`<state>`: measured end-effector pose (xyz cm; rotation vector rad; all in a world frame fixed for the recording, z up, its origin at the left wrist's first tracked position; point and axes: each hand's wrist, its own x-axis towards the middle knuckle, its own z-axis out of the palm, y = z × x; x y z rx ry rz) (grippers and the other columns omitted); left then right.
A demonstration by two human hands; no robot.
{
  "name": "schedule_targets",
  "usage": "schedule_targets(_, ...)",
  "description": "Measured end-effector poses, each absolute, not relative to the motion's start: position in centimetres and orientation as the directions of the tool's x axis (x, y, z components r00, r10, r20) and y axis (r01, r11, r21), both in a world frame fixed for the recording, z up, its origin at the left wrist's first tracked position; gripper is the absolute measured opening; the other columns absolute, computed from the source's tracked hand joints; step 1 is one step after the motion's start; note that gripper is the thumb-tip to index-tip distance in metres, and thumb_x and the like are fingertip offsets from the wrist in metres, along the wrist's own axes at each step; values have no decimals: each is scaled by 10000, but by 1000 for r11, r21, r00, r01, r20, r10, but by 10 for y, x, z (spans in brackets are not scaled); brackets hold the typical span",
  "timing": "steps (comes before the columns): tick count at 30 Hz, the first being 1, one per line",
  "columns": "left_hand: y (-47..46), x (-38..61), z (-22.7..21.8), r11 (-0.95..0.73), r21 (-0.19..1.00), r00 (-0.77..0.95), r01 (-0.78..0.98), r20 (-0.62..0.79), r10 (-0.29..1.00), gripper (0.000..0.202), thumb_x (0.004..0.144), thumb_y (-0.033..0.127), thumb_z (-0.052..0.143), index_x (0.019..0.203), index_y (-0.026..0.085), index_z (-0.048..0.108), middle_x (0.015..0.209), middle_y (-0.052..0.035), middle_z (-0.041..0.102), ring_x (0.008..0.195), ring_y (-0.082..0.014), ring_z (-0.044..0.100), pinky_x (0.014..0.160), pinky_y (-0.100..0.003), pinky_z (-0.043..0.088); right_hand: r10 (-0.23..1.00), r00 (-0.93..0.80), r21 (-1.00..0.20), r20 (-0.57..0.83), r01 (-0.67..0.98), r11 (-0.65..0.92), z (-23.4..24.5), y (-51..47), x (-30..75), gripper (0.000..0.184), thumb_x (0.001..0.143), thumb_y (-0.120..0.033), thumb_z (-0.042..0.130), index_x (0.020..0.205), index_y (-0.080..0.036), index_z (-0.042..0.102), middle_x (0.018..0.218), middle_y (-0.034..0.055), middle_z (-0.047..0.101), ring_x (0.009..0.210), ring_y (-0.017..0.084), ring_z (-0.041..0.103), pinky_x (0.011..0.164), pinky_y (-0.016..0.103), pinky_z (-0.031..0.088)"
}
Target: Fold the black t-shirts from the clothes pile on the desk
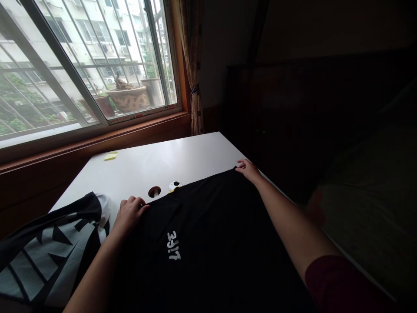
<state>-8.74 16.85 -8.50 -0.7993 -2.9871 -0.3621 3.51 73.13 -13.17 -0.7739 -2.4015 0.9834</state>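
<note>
A black garment (208, 234) with white lettering lies spread over the near part of the white table (195, 152). My left hand (130, 213) pinches its far edge near the left corner. At the far right corner, the fingers of my right hand (248, 170) are closed on the same edge. The garment's near end runs out of the picture, and its exact kind does not show. Left of my left hand lies a crumpled black, white and grey printed cloth (48, 252).
Just past the garment's edge are a round hole (154, 191) in the tabletop and a can (175, 185). A yellow paper pad (111, 156) lies at the back left. Behind stand a barred window (91, 61) and a tied curtain (194, 87). The right side is dark.
</note>
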Motion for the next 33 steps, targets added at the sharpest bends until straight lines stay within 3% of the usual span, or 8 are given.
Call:
schedule_targets(8, 164, -89, -90, 830, 259, -869, 493, 108, 483, 284, 965, 443, 459, 941, 229, 645, 1065, -77, 641, 1031, -288, 534, 890, -392, 477, 660, -721, -739, 211, 324, 591, -130, 734, 32, 343, 791, -329, 710, 1112, -209, 701, 974, 56, 720, 841, 208, 680, 717, 311, 535)
schedule_targets(18, 165, -86, -106, 876, 213, -895, 432, 221, 388, 294, 981, 419, 437, 966, 212, 647, 1085, -114, 594, 1042, -319, 527, 982, -482, 452, 693, -684, -659, 228, 416, 627, -135, 730, 25, 206, 828, -319, 676, 996, -201, 695, 886, 40, 717, 752, 192, 651, 690, 306, 517)
schedule_targets(21, 168, -81, -107, 881, 188, -887, 435, 257, 384, 283, 989, 406, 434, 980, 218, 646, 1080, -110, 590, 1051, -319, 531, 999, -493, 451, 674, -674, -594, 301, 421, 686, -131, 718, 24, 146, 852, -295, 637, 951, -206, 697, 950, 74, 706, 881, 245, 635, 795, 368, 519)
schedule_targets(24, 168, -77, -107, 876, 165, -869, 454, 301, 393, 276, 995, 381, 434, 1059, 214, 644, 1163, -121, 588, 1131, -330, 519, 1033, -493, 440, 646, -655, -516, 391, 425, 744, -122, 701, 26, 177, 895, -261, 554, 936, -185, 708, 1101, 164, 657, 1086, 353, 558, 926, 498, 475)
schedule_targets(28, 172, -72, -101, 851, 138, -828, 506, 353, 435, 309, 1009, 300, 405, 1211, 219, 625, 1351, -116, 563, 1322, -323, 458, 1163, -506, 328, 548, -693, -428, 469, 364, 827, -105, 669, 25, 291, 954, -247, 455, 1045, -171, 720, 1186, 207, 604, 1201, 413, 474, 1007, 583, 417)
schedule_targets(33, 210, -47, -86, 718, 79, -690, 691, 366, 624, 435, 1043, 284, 332, 1435, 215, 508, 1525, -82, 500, 1499, -276, 319, 1247, -536, 184, 241, -852, -331, 464, 86, 940, -98, 594, 30, 326, 999, -288, 442, 1167, -214, 710, 1217, 119, 654, 1169, 291, 570, 1062, 419, 461)
